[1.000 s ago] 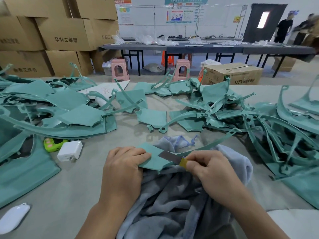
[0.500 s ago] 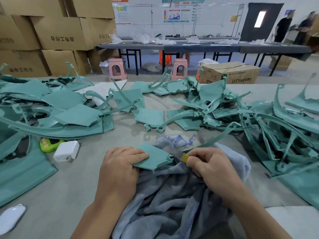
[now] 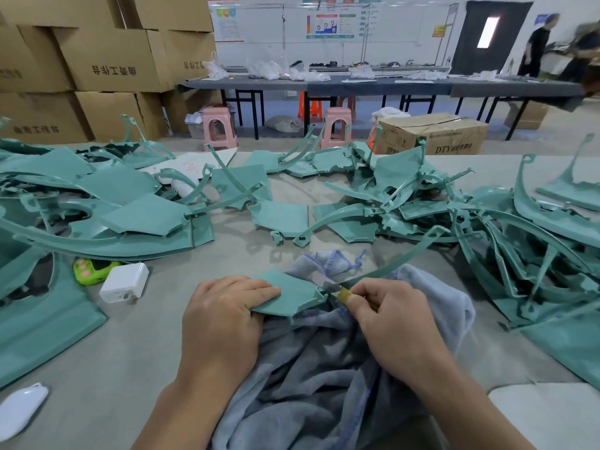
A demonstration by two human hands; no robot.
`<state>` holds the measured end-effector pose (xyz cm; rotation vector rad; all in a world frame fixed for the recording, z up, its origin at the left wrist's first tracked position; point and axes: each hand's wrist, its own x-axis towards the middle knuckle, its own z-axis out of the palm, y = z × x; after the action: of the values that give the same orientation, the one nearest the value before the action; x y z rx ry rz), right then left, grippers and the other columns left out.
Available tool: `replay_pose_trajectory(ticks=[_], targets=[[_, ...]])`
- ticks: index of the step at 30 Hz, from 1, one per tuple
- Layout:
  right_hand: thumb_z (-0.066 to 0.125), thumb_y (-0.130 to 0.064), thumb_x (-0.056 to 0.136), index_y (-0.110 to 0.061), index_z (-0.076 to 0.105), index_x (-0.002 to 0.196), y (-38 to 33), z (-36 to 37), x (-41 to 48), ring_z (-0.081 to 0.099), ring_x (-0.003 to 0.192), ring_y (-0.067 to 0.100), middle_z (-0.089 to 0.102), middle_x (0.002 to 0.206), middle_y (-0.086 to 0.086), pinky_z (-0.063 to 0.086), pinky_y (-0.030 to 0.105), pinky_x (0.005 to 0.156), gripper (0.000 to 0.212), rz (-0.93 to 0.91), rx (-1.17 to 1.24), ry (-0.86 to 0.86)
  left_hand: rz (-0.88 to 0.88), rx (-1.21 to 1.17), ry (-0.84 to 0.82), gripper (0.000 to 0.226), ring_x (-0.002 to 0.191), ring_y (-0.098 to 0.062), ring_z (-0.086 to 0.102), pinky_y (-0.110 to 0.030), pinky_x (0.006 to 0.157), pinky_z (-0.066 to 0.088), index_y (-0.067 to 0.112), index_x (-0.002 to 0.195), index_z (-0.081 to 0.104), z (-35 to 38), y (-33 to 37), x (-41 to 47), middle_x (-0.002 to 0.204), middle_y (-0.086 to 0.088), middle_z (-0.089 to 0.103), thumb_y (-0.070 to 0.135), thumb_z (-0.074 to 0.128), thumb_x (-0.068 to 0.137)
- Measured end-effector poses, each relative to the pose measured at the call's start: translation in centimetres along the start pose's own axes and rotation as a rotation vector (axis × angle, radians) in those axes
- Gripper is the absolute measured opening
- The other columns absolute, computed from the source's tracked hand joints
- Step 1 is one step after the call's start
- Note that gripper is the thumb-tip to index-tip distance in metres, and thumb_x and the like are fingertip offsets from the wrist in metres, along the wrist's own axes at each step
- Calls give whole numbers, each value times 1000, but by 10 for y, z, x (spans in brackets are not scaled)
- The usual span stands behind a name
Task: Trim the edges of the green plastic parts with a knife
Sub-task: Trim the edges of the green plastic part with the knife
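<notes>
head view: on the grey towel (image 3: 311,368), the left hand (image 3: 224,315) grips the green part (image 3: 285,295); the right hand (image 3: 394,319) pinches the knife (image 3: 337,292), which has slid rightward to the part's right corner, so this edge looks nearly trimmed.

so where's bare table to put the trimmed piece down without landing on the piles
Bare table runs left of the grey towel, below the white charger. A smaller gap lies between the left pile and right pile, which are crowded.
</notes>
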<state>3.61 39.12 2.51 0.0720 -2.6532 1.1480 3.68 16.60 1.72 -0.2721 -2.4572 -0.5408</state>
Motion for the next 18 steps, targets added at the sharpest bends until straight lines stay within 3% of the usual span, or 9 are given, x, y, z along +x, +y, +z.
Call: replay_pose_trajectory(ticks=[3,7,11,14,18], targets=[[64,-28,94,-28,66,71,-1,-3,0,61,61,1,64,58,-14,43,16,50,24,-33,-90,94,35,30,15,33,84,-14,74,-27,75,38,26,85,83,0,3,-1,90,10,78,7,64,65],[64,-27,95,-27,66,71,-3,0,-3,61,58,4,65,60,-14,47,22,50,24,-15,-45,40,50,42,30,32,82,-14,74,-28,72,37,26,84,83,-1,3,0,89,9,78,7,64,65],[63,-30,95,-28,68,77,-2,-5,-1,62,66,2,66,65,-18,47,19,58,20,-20,-4,197,57,65,40,33,81,-14,73,-30,69,36,26,84,83,-1,4,-1,87,10,78,7,64,66],[60,-29,98,-27,67,79,-6,-5,-3,60,62,5,64,63,-11,47,26,59,20,-4,-88,143,62,71,46,33,81,-14,74,-30,69,36,26,83,83,0,4,-1,87,10,78,6,64,64],[56,-29,99,-25,62,77,-6,-18,4,53,56,10,59,59,-9,36,29,53,24,85,-233,383,83,87,45,33,81,-14,74,-28,69,35,26,83,83,1,4,-1,88,9,78,6,64,65]])
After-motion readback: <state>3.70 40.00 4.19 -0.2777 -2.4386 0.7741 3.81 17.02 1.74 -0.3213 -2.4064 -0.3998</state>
